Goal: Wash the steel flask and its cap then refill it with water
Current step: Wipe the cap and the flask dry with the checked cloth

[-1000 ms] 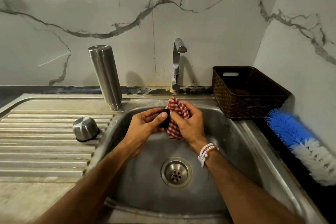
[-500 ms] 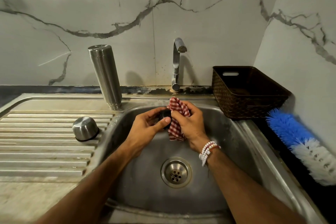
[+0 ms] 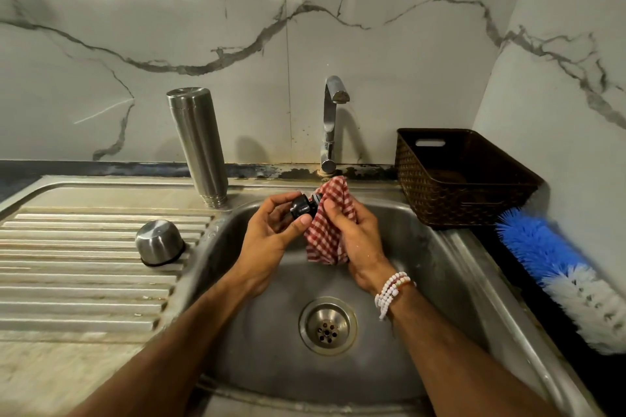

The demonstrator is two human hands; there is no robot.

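The steel flask (image 3: 198,145) stands upside down at the back of the drainboard, left of the basin. Its steel cup cap (image 3: 159,243) rests mouth down on the ribbed drainboard. Over the sink basin (image 3: 440,281) my left hand (image 3: 271,234) pinches a small black stopper (image 3: 302,207) between thumb and fingers. My right hand (image 3: 359,234) grips a red and white checked cloth (image 3: 327,230) and holds it against the stopper's far end. The cloth hangs down below my hands.
The tap (image 3: 332,122) rises behind the basin with no water running. A brown woven basket (image 3: 464,179) sits to the right, and a blue and white bottle brush (image 3: 562,278) lies along the right counter. The drain (image 3: 328,325) is below my wrists.
My left hand has turned the black stopper so more of it shows outside the cloth. Both hands stay over the basin at about the same place.
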